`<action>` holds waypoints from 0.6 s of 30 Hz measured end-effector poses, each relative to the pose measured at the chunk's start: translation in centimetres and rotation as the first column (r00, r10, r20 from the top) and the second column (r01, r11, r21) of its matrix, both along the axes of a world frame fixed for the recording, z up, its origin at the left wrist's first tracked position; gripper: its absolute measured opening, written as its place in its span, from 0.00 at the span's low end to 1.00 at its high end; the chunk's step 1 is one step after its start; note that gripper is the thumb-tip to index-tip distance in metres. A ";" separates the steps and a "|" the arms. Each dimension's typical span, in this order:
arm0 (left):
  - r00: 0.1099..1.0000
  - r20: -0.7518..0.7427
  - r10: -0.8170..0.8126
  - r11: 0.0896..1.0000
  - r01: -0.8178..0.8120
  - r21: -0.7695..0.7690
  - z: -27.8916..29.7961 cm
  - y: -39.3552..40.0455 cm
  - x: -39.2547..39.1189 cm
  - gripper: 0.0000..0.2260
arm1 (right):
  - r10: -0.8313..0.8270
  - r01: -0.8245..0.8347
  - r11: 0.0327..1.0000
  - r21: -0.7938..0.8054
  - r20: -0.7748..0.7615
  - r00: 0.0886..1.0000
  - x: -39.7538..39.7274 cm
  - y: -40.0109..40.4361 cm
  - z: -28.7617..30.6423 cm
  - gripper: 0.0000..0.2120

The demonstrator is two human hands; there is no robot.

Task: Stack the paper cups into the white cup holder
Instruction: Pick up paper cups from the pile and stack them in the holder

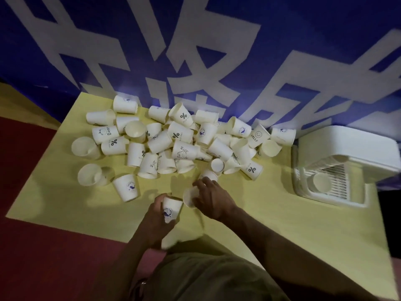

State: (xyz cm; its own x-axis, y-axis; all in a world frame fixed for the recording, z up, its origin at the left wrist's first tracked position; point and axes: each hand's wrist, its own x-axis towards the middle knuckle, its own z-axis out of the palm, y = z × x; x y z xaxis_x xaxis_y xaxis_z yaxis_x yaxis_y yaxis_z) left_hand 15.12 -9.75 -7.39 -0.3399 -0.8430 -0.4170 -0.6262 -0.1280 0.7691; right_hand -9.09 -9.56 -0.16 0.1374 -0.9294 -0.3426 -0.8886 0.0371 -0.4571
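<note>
While gripping a whale-print cup [171,210] upright, left hand [155,216] curled round its side; right hand [211,199] just beside it, fingers wrapped over a second cup [189,197] tipped sideways, mouth toward the left. Beyond both hands — a loose heap of cups [173,140] strewn across a yellow table [282,224], against a blue wall [303,29]. Far right, well apart — white holder [338,166], one cup [320,181] seated inside.
</note>
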 end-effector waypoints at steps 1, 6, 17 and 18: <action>1.000 0.008 -0.009 1.000 0.008 0.004 0.6 -0.1 -0.6 0.40 | -0.059 0.059 0.998 -0.022 0.036 0.998 -1.1 0.6 0.4 0.25; 0.993 0.024 -0.113 0.994 0.113 -0.008 3.6 0.4 -5.0 0.43 | -0.371 0.389 0.920 -0.053 0.208 0.905 -7.2 4.0 1.6 0.24; 0.982 -0.033 -0.188 0.972 0.181 -0.146 9.7 4.1 -22.4 0.39 | -0.666 0.684 0.712 0.159 0.462 0.585 -21.2 11.0 4.2 0.34; 0.980 -0.037 -0.195 0.970 0.187 -0.156 10.0 4.3 -23.8 0.39 | -0.661 0.663 0.723 0.194 0.473 0.583 -22.6 11.7 4.3 0.37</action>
